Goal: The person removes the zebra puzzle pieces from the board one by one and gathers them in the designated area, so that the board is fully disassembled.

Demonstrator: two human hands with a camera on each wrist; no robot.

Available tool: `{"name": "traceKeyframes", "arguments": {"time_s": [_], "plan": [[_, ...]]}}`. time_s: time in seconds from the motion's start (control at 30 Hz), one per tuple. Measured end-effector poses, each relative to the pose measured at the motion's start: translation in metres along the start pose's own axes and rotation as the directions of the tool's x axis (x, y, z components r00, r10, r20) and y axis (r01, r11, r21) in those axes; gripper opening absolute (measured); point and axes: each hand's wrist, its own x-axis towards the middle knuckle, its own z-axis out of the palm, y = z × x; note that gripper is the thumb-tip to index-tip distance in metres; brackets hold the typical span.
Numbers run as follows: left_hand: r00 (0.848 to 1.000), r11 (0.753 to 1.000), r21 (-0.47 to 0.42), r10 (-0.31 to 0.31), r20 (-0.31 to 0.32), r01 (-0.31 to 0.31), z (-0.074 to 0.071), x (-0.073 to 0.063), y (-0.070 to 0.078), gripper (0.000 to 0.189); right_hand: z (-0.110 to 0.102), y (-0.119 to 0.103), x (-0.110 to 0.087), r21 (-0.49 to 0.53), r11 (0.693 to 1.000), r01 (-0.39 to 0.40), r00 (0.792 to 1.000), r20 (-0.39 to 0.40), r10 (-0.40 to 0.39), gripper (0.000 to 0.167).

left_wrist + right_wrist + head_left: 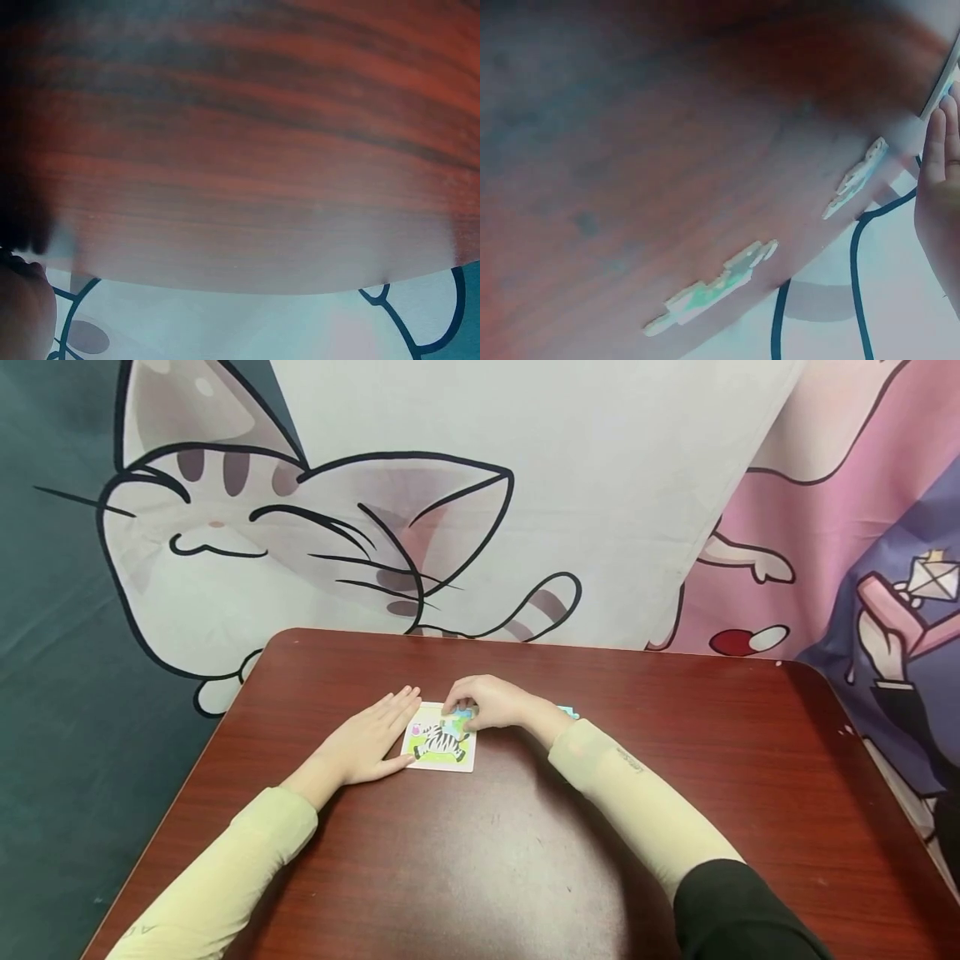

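Note:
A square puzzle board (407, 762) with a zebra picture lies on the table. My left hand (365, 737) rests on its left edge with fingers straight, the thumb near the lower corner. Over the upper right part of the board, my right hand (487, 703) pinches a blue-and-green puzzle piece (455, 723) between thumb and fingers. The fingers partly cover the piece, and I cannot tell whether it is seated flat. Two loose puzzle pieces, one greenish (712, 289) and one pale (859, 176), lie on the table in the right wrist view.
The brown table (450, 877) has its far edge against a wall cloth (600, 485) printed with cartoon cats. A bit of a blue piece (568, 712) shows behind my right wrist. The left wrist view holds mostly blurred tabletop.

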Motion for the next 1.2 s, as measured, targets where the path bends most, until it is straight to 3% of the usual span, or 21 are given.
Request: {"name": "traceKeyframes", "arguments": {"time_s": [0.43, 0.73, 1.2], "plan": [[1.000, 1.000, -0.003, -0.006, 0.004, 0.006, 0.002, -0.001, 0.001, 0.090, -0.006, -0.005, 0.014, 0.016, 0.996, -0.084, 0.989, 0.124, 0.082, 0.033], [1.000, 1.000, -0.012, -0.010, 0.008, 0.010, 0.001, -0.001, 0.001, 0.091, -0.007, -0.010, 0.017, -0.005, 0.996, -0.093, 0.986, 0.138, 0.093, 0.033], [1.000, 1.000, -0.010, -0.015, 0.010, 0.015, -0.001, -0.002, 0.001, 0.091, -0.006, -0.012, 0.013, -0.020, 0.997, -0.080, 0.992, 0.092, 0.082, 0.032]]}}
